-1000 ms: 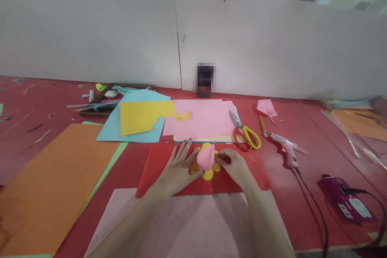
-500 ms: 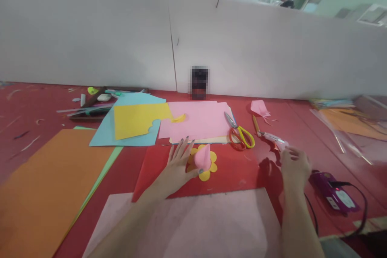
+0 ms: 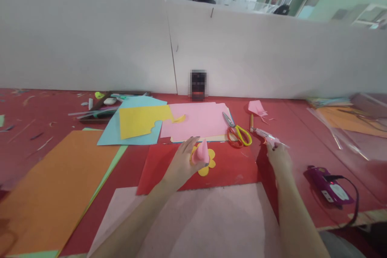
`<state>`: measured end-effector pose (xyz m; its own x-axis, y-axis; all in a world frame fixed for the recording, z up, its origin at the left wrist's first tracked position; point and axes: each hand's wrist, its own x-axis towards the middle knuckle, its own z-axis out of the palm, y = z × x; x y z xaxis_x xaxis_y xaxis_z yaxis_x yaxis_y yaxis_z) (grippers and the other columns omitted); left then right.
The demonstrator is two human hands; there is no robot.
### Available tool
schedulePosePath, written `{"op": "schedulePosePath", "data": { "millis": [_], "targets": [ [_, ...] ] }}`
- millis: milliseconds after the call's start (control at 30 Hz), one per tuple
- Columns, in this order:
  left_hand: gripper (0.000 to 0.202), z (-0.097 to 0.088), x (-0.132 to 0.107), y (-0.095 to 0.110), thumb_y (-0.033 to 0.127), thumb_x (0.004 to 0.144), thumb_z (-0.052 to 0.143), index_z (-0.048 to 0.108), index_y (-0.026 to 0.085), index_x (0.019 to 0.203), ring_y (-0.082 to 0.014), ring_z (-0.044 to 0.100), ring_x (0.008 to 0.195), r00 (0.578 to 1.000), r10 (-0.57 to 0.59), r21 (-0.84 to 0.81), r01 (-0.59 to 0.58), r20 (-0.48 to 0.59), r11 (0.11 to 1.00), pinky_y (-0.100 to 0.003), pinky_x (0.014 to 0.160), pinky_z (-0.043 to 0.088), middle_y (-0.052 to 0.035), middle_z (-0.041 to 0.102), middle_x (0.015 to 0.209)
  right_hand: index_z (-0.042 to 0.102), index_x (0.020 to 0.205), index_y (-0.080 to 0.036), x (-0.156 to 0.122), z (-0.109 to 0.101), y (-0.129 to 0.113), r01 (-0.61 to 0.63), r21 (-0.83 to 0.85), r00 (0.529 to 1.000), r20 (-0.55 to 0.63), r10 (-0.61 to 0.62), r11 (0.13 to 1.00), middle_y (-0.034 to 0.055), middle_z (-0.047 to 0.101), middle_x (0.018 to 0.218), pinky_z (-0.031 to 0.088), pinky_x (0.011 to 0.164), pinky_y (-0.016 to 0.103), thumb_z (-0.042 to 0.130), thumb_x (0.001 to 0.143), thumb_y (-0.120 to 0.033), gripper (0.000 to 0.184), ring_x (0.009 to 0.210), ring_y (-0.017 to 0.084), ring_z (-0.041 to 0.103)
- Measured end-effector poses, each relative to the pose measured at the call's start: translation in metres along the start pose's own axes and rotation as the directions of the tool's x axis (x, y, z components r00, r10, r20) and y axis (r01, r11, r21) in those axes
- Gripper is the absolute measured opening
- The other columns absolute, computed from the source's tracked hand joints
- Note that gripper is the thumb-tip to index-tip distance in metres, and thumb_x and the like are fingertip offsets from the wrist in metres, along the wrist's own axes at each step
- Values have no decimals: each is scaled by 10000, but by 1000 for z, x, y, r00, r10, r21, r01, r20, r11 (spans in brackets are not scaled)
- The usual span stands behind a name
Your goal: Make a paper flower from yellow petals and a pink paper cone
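Observation:
A pink paper cone [image 3: 201, 154] stands on a yellow paper flower [image 3: 208, 164], which lies on a red sheet [image 3: 232, 166]. My left hand [image 3: 181, 164] curls round the cone from the left and holds it. My right hand [image 3: 277, 158] is out to the right, closed on the handle of a white and pink glue gun [image 3: 267, 135] that lies on the red table. The gun's handle is hidden under my fingers.
Orange and yellow scissors [image 3: 237, 132] lie between the flower and the glue gun. Pink [image 3: 196, 120], yellow [image 3: 139, 120], blue and orange [image 3: 54, 181] sheets are spread about. A purple power strip [image 3: 329, 187] with a cord sits at right. A white partition [image 3: 121, 48] stands behind.
My right hand left the pink cone, moved right to the glue gun and closed on it. My left hand stayed on the cone and curled tighter round it.

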<state>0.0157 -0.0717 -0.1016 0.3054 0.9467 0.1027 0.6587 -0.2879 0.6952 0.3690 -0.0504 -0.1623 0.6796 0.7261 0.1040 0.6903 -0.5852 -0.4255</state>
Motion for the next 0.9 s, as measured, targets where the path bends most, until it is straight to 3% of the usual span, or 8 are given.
{"op": "schedulePosePath", "data": {
  "millis": [67, 133, 233, 400, 667, 900],
  "targets": [
    [820, -6, -4, -8, 562, 738, 504, 113, 266, 1396, -247, 143, 1346, 997, 15, 101, -22, 72, 995, -425, 1064, 222, -67, 201, 1469, 561, 953, -97, 0, -1, -3, -7, 17, 1000, 5, 7, 1000, 180, 619, 825, 420, 651, 360, 386, 825, -411, 382, 784, 291, 611],
    [961, -12, -13, -18, 609, 692, 520, 0, 240, 1410, -268, 32, 1358, 986, -44, 213, 8, 163, 977, -459, 1076, 164, -83, 71, 1495, 542, 997, -91, -3, -3, -5, -20, 42, 1000, 0, 20, 999, 190, 613, 864, 421, 668, 361, 363, 843, -362, 359, 822, 293, 607],
    [992, -15, -34, -30, 608, 675, 521, -9, 209, 1413, -296, -49, 1348, 955, -175, 358, 81, 238, 930, -517, 1069, 101, -102, -23, 1492, 492, 1076, -75, -9, -9, -7, -60, 77, 998, -22, 61, 995, 203, 604, 910, 421, 668, 366, 323, 858, -307, 360, 844, 298, 600],
    [906, -10, -52, -36, 657, 706, 423, 114, 179, 1410, -278, -20, 1352, 948, -168, 451, 29, 270, 892, -506, 1077, 67, -105, 24, 1490, 394, 1190, -77, -23, -23, -20, -108, 135, 991, -67, 118, 985, 188, 603, 937, 413, 653, 356, 254, 882, -342, 430, 841, 288, 594],
    [873, -6, -44, -39, 639, 702, 456, 187, 185, 1397, -294, 66, 1350, 966, -113, 473, -11, 232, 881, -510, 1070, 95, -116, 124, 1478, 436, 1174, -176, -51, -39, -57, -31, 209, 999, -2, 32, 977, 129, 620, 927, 359, 583, 294, 253, 867, -375, 409, 781, 265, 589],
    [845, -1, -45, -44, 600, 702, 488, 211, 197, 1391, -298, 106, 1347, 984, -61, 482, -29, 170, 876, -511, 1070, 81, -115, 173, 1471, 469, 1116, -182, -89, -38, -92, -6, 458, 1000, 27, -7, 889, 119, 609, 942, 355, 611, 282, 276, 828, -498, 469, 798, 255, 561]
  ]
}}
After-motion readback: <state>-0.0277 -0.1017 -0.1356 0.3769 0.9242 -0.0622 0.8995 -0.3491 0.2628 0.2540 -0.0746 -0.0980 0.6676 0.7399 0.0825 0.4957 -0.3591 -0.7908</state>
